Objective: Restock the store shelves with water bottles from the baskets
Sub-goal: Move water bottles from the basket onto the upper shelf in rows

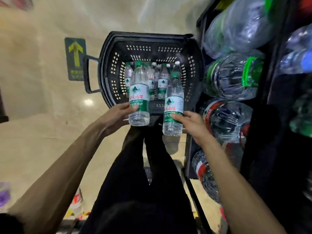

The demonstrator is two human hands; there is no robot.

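Left hand [118,114] grips a bottle [139,92], right hand [192,123] a second bottle [174,102]; just beyond them the basket [104,65] holds more bottles [163,81].

shiny beige floor [42,132] carries a black basket [109,53] w/ bottles [163,81] standing inside, green arrow sticker [75,58] just left of it; dark shelf [274,81] on rt holds wrapped water packs [233,76].

Single head cam, wide-angle, looks steeply down & fwd; close on left hand [118,114] & right hand [192,123], basket [103,63] just beyond, shelves [274,81] right of them.
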